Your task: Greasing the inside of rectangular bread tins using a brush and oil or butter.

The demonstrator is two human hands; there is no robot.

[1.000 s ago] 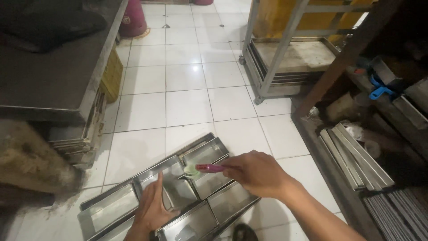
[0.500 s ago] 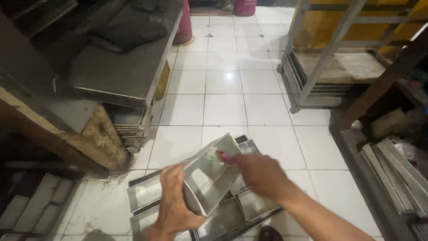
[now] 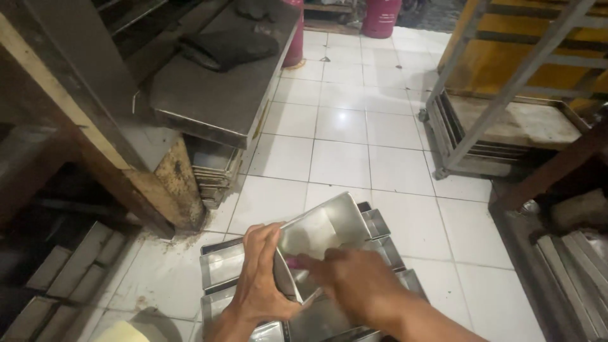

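Loaf tin (image 3: 320,237), shiny metal and rectangular, is up off the white tiled floor (image 3: 342,158) and tipped on its side, open mouth facing the person, just above a cluster of like tins (image 3: 221,266) lying on the tiles near the bottom edge of the view.

Starting at the left: the left hand (image 3: 256,278) is closed around the tin's near long wall, fingers curled over the rim, thumb outside. It carries the tin alone. Moving right, the right hand (image 3: 351,278) is blurred with motion, fingers pinched round a small pink-handled tool (image 3: 294,261) poked inside the tin. What sits at the tool's tip I cannot tell.

To do this well, I'd judge: keep the left grip firm on the rim so the tin does not twist, hold the mouth tilted toward the eyes, and run the tool into each inside corner and along all four walls, not only the base.

Now the count. One tin lifted. On the floor under it, at least five more, some hidden by the arms, so no exact number. One tool. Two hands. Further right a metal rack (image 3: 481,126) stands on the tiles; two red cylinders (image 3: 380,16) at the far edge.
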